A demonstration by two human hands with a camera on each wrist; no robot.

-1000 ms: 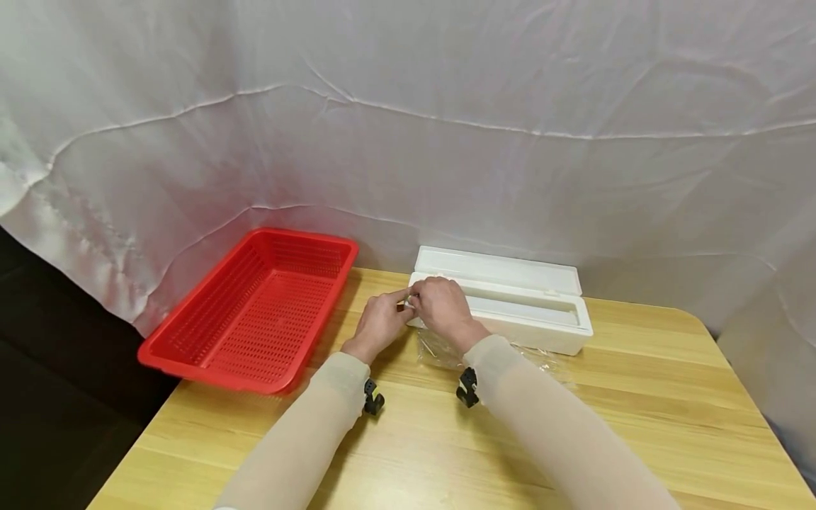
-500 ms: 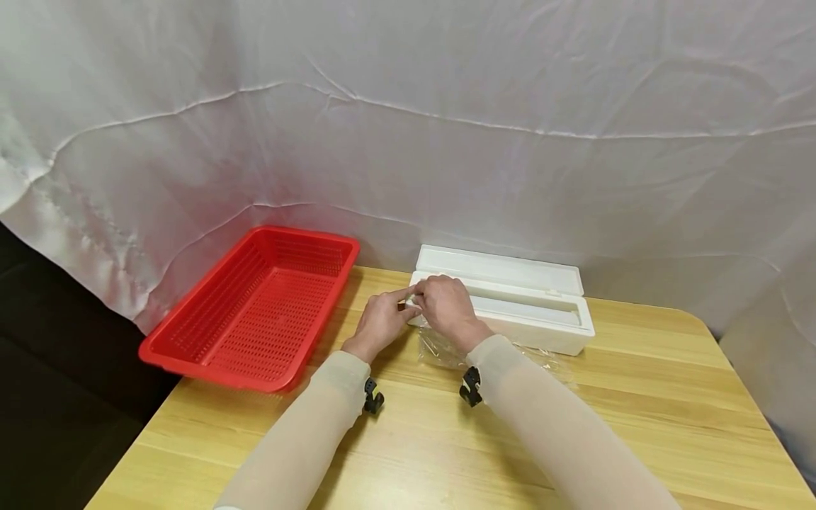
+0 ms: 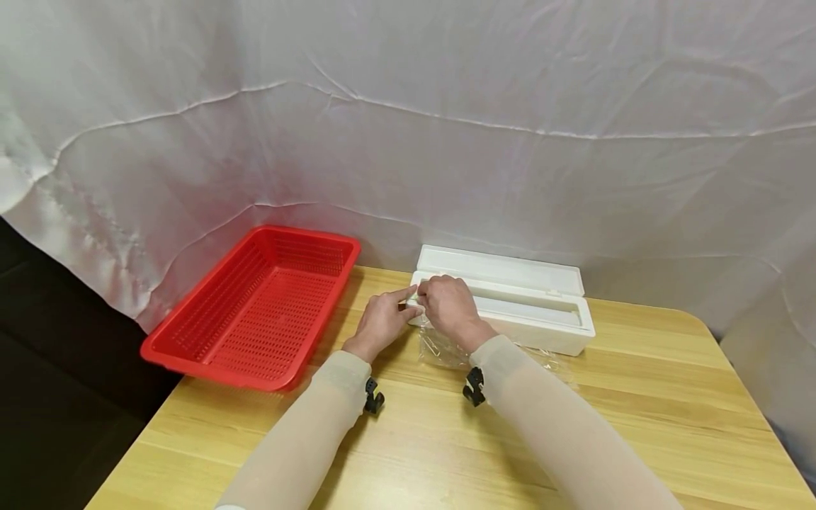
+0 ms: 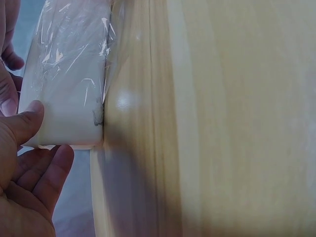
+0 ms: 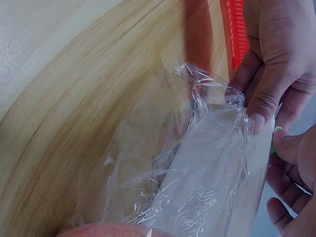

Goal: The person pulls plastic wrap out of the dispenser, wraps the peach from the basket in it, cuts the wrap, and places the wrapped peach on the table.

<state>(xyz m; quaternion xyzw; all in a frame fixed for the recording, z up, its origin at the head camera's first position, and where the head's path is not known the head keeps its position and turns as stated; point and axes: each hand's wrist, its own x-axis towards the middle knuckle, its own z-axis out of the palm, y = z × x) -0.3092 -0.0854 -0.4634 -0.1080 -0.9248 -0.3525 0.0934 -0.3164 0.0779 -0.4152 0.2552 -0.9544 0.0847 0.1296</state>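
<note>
A white cling film dispenser box (image 3: 548,336) lies along the table's back edge, lid raised, with a pale roll inside. Clear plastic film (image 5: 197,163) hangs crumpled over its front. My left hand (image 3: 380,319) grips the box's left end, thumb on the front face and fingers behind, as the left wrist view shows. Over the same end, my right hand (image 3: 449,308) has its fingers curled and pinches a small green piece (image 5: 277,132). What that piece belongs to is mostly hidden by the fingers.
A red plastic basket (image 3: 306,347) with perforated walls stands to the left. The wooden table (image 3: 408,453) stretches in front and to the right. A pale cloth curtain (image 3: 484,184) hangs close behind the box.
My right hand has shifted slightly right, leaving a small gap to the left index fingertip. The left hand keeps its place at the box's end. Box and basket stay put.
</note>
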